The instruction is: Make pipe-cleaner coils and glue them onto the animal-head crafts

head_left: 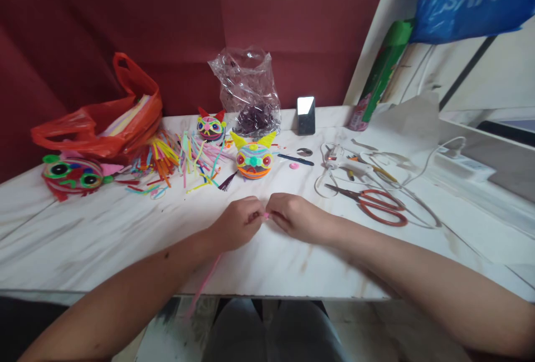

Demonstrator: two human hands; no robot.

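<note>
My left hand [241,221] and my right hand [291,217] meet over the front middle of the table, both with fingers closed in a pinch. Between their fingertips shows a small bit of a pink pipe cleaner [205,281], whose long tail hangs below my left wrist past the table edge. Just beyond my hands sits a round striped animal head [253,162] with yellow ears and red eyes. A small pink disc [294,166] lies to its right, close to a dark slim tool [296,159].
Orange-handled scissors [382,206] and a white glue gun [345,162] with looping cable lie right. Behind stand a phone [306,116] and a clear plastic bag [251,94]. Left are a red bag [104,128], loose pipe cleaners [165,156] and two more animal heads [73,175].
</note>
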